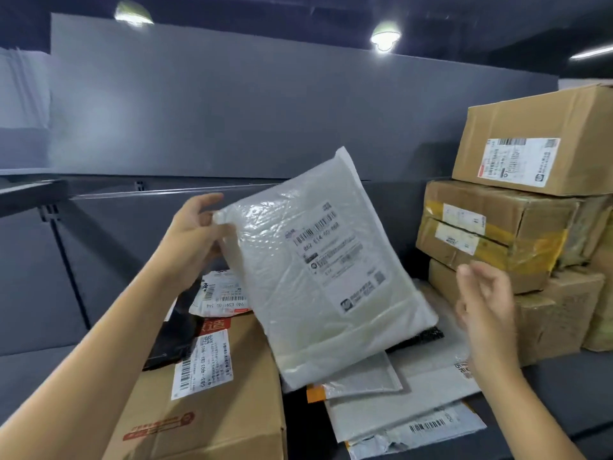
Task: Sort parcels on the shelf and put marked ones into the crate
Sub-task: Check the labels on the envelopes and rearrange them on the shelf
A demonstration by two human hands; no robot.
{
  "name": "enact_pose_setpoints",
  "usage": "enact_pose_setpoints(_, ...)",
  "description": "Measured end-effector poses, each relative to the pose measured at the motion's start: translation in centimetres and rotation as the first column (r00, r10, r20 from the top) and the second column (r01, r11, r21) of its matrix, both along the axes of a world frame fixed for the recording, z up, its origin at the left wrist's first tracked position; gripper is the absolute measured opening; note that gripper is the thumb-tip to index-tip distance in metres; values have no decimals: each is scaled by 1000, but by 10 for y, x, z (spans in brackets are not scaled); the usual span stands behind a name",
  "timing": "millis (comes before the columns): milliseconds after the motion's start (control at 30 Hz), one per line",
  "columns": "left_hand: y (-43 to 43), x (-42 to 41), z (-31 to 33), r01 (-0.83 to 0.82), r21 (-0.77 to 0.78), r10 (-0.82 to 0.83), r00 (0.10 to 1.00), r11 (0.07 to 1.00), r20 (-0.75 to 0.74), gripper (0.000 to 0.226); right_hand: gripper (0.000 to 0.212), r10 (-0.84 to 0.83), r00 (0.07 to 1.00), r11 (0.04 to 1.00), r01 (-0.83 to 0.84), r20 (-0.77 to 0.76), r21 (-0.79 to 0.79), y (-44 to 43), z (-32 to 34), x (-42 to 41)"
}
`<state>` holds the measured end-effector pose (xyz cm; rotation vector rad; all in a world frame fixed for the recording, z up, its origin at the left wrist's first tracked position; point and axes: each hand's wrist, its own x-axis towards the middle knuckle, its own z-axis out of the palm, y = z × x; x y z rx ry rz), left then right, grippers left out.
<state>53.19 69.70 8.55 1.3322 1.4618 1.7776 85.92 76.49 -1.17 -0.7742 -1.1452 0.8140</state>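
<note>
The left hand [195, 234] grips the white mailer [318, 267] by its far-left corner, while the right hand [484, 303] hangs relaxed and empty just right of it.

Mailer [318, 260] sits right of my left hand [195, 234], box [205, 410] under that hand, stacked cartons [497, 227] behind my right hand [484, 310].

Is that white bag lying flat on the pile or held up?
Held up: the left hand grips the white bag by its upper corner; it hangs tilted.
</note>
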Motion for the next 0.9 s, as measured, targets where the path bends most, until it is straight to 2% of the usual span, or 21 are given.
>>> enact_pose_setpoints(33,-2,-3,3,-7,12,7,1000,1000,18,53,36,69,992,997,-63,103,-54,0,2,1)
enact_pose_setpoints(100,-3,-8,7,-18,45,16,998,999,64,53,33,230,941,971,-205,249,-125,-3,5,-4)
enact_pose_setpoints(133,-4,-8,9,-18,61,13,997,998,74,53,34,298,914,952,-264,275,-154,-6,6,-5)
enact_pose_setpoints(200,-6,-6,13,-8,84,3,998,996,56,52,51,360,904,930,-329,229,-165,-10,6,-8)
enact_pose_setpoints(267,-7,-2,16,-8,92,4,999,996,41,52,56,367,912,926,-339,184,-167,-7,6,-9)
enact_pose_setpoints(400,-8,2,16,-19,156,13,999,988,40,54,23,406,908,906,-385,105,-174,-4,5,-10)
enact_pose_setpoints(533,-6,6,12,5,231,-46,984,973,172,34,29,403,903,899,-421,-150,-118,-4,1,-19)
enact_pose_setpoints(600,-4,6,1,-7,168,-29,977,986,210,26,23,386,891,909,-412,-241,-66,-3,-2,-24)
enact_pose_setpoints(700,-5,14,-29,46,-76,-39,995,996,88,35,19,345,902,935,-354,-260,11,-3,-4,-27)
enact_pose_setpoints(800,-6,34,-55,138,-284,-182,974,949,-136,27,24,311,923,950,-310,-226,41,-5,-3,-27)
enact_pose_setpoints(867,-7,48,-65,253,-328,-322,930,910,-177,17,26,307,933,952,-302,-188,57,-6,-4,-27)
enact_pose_setpoints(900,-7,52,-68,306,-334,-378,908,892,-179,20,28,310,936,951,-303,-167,67,-7,-5,-28)
